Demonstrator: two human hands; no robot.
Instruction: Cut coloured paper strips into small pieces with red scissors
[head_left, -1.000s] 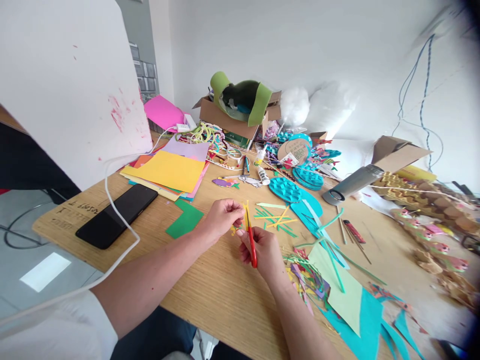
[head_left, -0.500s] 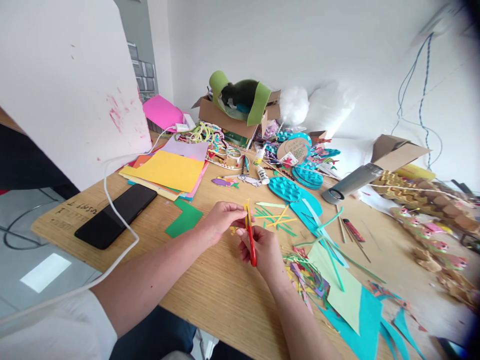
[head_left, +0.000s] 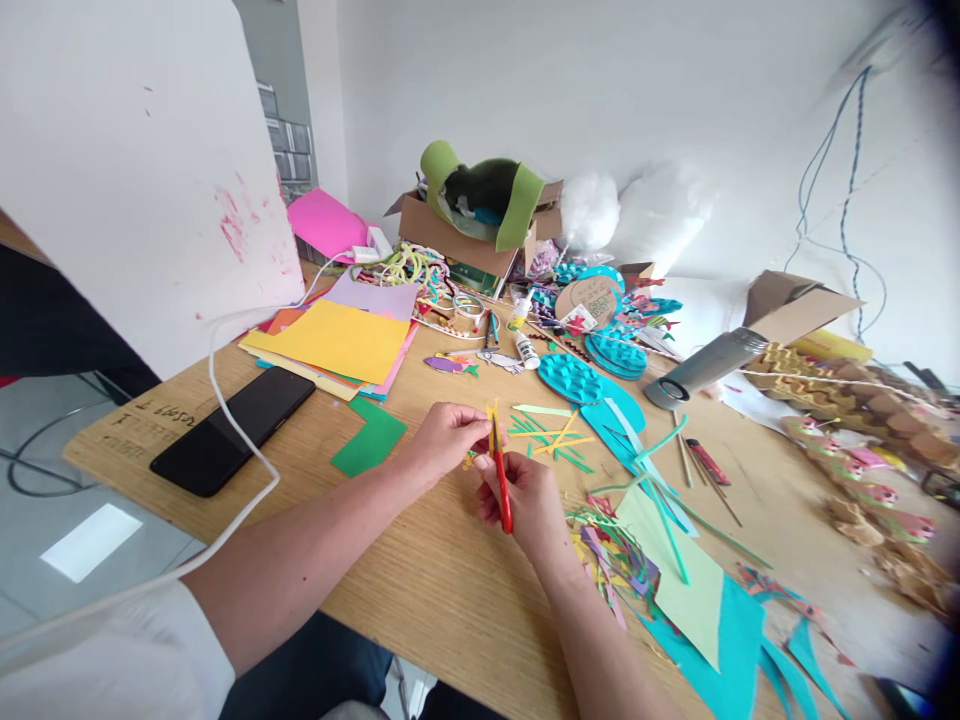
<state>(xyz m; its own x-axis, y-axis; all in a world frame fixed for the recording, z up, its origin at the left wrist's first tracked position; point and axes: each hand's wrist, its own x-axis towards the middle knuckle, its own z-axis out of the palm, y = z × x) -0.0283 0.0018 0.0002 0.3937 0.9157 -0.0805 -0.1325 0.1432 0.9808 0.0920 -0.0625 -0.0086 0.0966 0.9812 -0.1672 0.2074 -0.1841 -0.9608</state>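
Note:
My right hand grips a pair of red-handled scissors, their blades pointing away from me. Pinched in the fingers of my left hand is a small yellow paper strip, right at the scissor blades. Just how the blades meet the paper is too small to tell. Tiny yellow scraps lie on the table below my fingers. To the right are loose green and yellow paper strips. A cut green paper piece rests left of my left hand.
A stack of coloured paper and a black phone lie left, with a white cable crossing the phone. Glue bottles stand behind. Rightward are blue discs, a grey bottle and paper scraps.
Both hands stay almost in place, with the scissors and yellow strip still between them. The view has shifted very slightly.

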